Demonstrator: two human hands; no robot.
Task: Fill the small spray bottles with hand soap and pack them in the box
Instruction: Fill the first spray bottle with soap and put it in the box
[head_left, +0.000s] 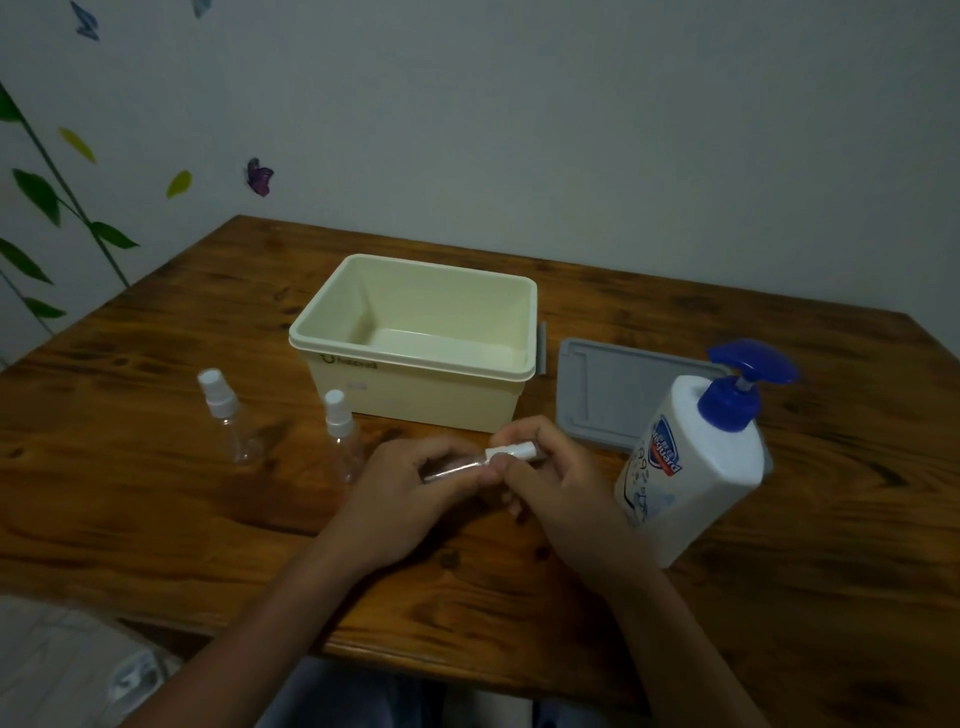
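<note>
On the worktop (519, 597), open box (358, 306) awaits packing; soap dispenser (691, 467) stands within reach. Left hand (400, 499) grips the small spray bottle (457, 470) sideways while right hand (550, 483) pinches its cap (511, 451), probably for unscrewing.

This looks like a room in a home — a plain pale wall (571, 130) carries stick-on decorations: green leafy stems (47, 208) at the left and small butterflies (260, 176) above the wooden tabletop (156, 519), which is pushed up against it. The things set out are household goods — a cream plastic storage box (415, 358), its grey lid (608, 395) lying beside it, and a pump bottle of hand soap (691, 467). The light is dim.
</note>
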